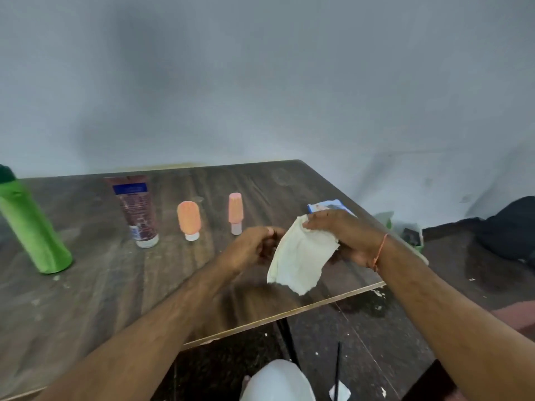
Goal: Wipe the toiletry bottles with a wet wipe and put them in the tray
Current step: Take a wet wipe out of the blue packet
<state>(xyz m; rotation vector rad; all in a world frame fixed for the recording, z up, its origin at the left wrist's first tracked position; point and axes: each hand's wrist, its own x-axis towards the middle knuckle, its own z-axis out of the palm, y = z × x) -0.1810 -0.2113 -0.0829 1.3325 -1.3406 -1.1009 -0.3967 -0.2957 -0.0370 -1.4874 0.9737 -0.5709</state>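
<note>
A white wet wipe (299, 257) hangs unfolded above the table's right corner. My right hand (344, 237) pinches its top edge, and my left hand (254, 247) has curled fingers at its left edge. On the wooden table (115, 285) stand a tall green bottle (30, 227) at far left, a maroon tube (136, 211) on its white cap, a rounded orange tube (188, 219) and a slim orange bottle (235, 212). The bottles stand behind and to the left of my hands. No tray is in view.
A blue and white wipes packet (330, 206) lies on the table behind my right hand. Off the right edge stands a small green and white container (411, 233), with dark cloth (509, 230) on the floor. A grey wall rises behind the table.
</note>
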